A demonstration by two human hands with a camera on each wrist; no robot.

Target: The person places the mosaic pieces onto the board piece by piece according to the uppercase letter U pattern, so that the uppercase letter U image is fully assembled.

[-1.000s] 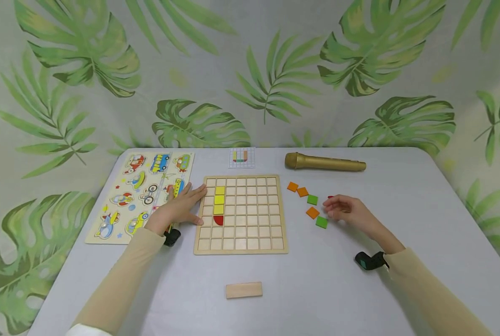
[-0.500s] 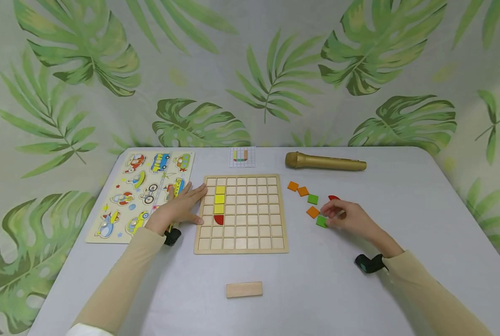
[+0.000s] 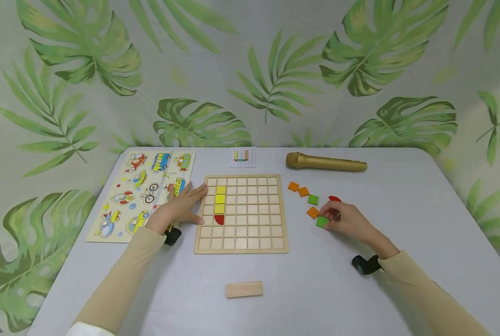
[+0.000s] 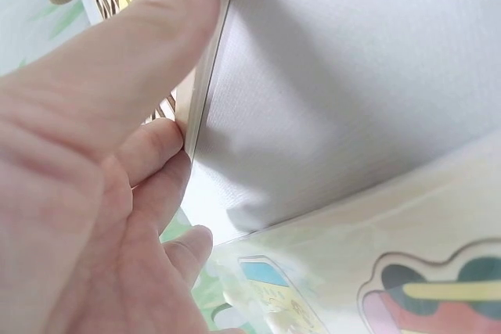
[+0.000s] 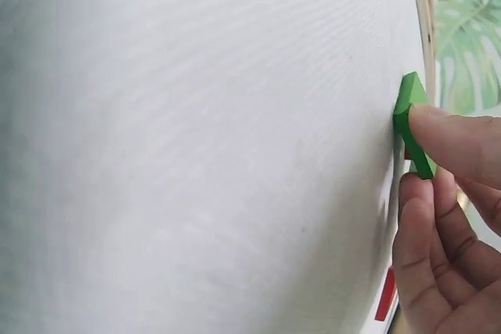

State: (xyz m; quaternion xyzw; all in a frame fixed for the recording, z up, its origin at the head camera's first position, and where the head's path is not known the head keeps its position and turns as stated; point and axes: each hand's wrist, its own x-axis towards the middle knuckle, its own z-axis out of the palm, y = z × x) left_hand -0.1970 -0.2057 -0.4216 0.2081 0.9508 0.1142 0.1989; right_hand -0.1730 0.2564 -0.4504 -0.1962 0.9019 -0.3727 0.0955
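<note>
My left hand [image 3: 177,208] rests with spread, straight fingers against the left edge of the wooden grid board [image 3: 241,248]. In the left wrist view, the thumb and fingertips touch the board's rim [image 4: 205,76]. Several yellow square tiles [image 3: 220,199] stand in one column of the board, with a red quarter-round tile [image 3: 219,219] just below them. Right of the board, my right hand [image 3: 347,217] pinches a green square tile [image 5: 411,107] between thumb and fingers. Nearby lie orange tiles [image 3: 312,213], another green tile [image 3: 313,199] and a red piece [image 3: 334,199] partly hidden behind the hand.
A picture puzzle board [image 3: 123,198] lies at the left, partly under the left hand. A small pattern card [image 3: 242,157] and a gold microphone [image 3: 326,162] are at the back. A plain wooden block [image 3: 244,289] lies near the front.
My right hand has moved slightly down and left, from above the table beside the tiles onto the nearer green tile, which it now pinches. The left hand has stayed in place.
</note>
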